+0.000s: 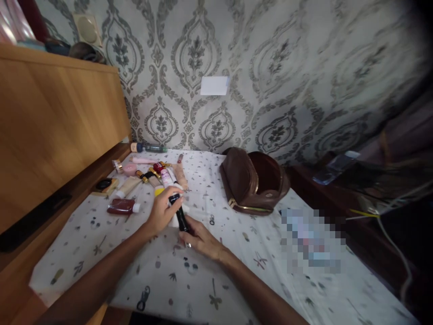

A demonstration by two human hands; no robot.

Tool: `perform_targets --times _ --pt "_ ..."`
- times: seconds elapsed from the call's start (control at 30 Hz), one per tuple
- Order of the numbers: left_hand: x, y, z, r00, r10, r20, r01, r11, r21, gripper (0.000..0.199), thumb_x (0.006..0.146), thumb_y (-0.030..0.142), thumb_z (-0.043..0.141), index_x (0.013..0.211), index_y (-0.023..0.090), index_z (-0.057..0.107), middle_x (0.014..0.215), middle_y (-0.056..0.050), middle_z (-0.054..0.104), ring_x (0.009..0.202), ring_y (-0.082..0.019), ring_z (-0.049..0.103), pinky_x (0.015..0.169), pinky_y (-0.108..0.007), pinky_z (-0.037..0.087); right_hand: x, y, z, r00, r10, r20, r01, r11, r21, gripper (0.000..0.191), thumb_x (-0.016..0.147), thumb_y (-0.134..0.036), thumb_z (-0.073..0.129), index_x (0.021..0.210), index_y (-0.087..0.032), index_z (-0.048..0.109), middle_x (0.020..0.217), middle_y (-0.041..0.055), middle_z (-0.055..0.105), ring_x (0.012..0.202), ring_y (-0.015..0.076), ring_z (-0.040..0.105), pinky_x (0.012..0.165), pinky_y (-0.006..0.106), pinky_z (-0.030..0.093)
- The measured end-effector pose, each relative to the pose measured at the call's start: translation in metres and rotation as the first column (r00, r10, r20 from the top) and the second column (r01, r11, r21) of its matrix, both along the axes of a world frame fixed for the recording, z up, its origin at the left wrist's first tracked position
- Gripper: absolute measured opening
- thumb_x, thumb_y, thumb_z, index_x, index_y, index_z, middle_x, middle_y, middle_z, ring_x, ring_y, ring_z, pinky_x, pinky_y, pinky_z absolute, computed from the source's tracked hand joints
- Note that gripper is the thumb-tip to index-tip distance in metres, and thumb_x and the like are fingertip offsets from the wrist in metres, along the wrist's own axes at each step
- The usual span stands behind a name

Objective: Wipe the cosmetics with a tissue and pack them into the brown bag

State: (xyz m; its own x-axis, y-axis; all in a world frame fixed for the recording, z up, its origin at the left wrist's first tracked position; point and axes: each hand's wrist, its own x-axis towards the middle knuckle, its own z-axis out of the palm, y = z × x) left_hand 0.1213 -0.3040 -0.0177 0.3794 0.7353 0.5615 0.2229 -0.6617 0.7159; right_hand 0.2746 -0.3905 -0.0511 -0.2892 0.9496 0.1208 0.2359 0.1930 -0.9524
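Observation:
A slim black bottle, its exact kind unclear, is held at a slant between both hands above the patterned cloth. My left hand closes around its upper end, fingers and thumb at the dark top. Lower down, my right hand wraps around the body of the same bottle. Something white, partly hidden, shows behind the hands, and a yellow item peeks out beside my left fingers. Nearby lie a red-brown bottle with a white cap, a beige tube and a pink jar.
A brown toiletry bag stands unzipped at the back right. Several more cosmetics, including a peach tube, lie at the back left. A wooden cabinet borders the left side; a blurred-out item lies at right.

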Motion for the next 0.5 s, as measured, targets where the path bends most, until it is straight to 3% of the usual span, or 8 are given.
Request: perform_targets --times 0.13,0.27,0.4,0.5 --pt "-0.006 0.008 0.003 0.998 0.067 -0.019 -0.067 0.998 -0.002 0.022 0.090 0.038 0.053 0.083 0.020 0.063 0.077 -0.001 0.066 0.075 -0.018 0.061 0.071 -0.026 0.046 -0.001 -0.001 0.001 0.993 -0.031 -0.118 0.020 0.996 -0.087 0.033 0.084 -0.050 0.065 0.088 -0.019 0.055 0.068 -0.0053 0.048 0.063 0.0106 0.043 0.057 0.023 0.032" --pt "-0.009 0.017 0.001 0.992 0.104 -0.067 -0.108 0.993 -0.056 0.032 0.089 0.046 0.053 0.070 0.020 0.057 0.061 0.004 0.050 0.059 -0.014 0.048 0.055 -0.022 0.039 0.012 -0.002 0.000 0.958 -0.129 -0.258 0.080 0.978 -0.191 0.058 0.071 -0.060 0.077 0.108 -0.021 0.058 0.066 -0.0073 0.054 0.056 0.0091 0.046 0.052 0.022 0.032" --pt "-0.001 0.016 0.002 0.975 0.022 -0.221 -0.043 0.995 -0.089 0.040 0.084 0.056 0.054 0.064 0.021 0.055 0.053 0.005 0.041 0.049 -0.013 0.042 0.045 -0.022 0.033 0.036 -0.011 -0.003 0.856 -0.268 -0.442 0.135 0.942 -0.308 0.071 0.054 -0.071 0.082 0.096 -0.020 0.056 0.067 -0.0065 0.062 0.050 0.0066 0.050 0.049 0.020 0.036" --pt "0.012 0.012 0.001 0.960 0.009 -0.281 -0.020 0.999 -0.037 0.042 0.083 0.060 0.054 0.065 0.022 0.058 0.053 0.005 0.046 0.049 -0.015 0.046 0.047 -0.022 0.036 0.047 -0.017 -0.006 0.781 -0.354 -0.514 0.196 0.921 -0.337 0.071 0.048 -0.070 0.084 0.089 -0.020 0.055 0.065 -0.0069 0.063 0.045 0.0055 0.050 0.044 0.018 0.033"
